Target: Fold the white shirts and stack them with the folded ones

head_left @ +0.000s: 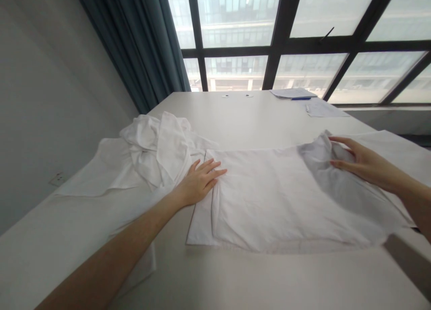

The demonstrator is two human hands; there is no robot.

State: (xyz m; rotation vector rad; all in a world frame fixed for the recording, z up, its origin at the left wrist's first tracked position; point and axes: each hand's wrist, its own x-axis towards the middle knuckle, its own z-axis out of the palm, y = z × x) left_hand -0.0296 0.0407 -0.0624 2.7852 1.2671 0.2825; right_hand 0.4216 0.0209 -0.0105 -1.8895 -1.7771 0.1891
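Observation:
A white cloth [266,193] lies folded on the white table, its layers showing at the left edge. My left hand [200,182] rests flat on its upper left corner, fingers spread. At the cloth's right side, my right hand [365,161] has thumb and fingers around a raised, bunched part of the fabric, which casts a grey shade. A crumpled pile of white cloth [158,148] sits just beyond and to the left of my left hand.
The white table [235,121] reaches to the window. Papers [292,93] with a blue pen [301,98] lie at its far right. More white fabric [393,152] is behind my right hand. A dark curtain [144,45] hangs at the left.

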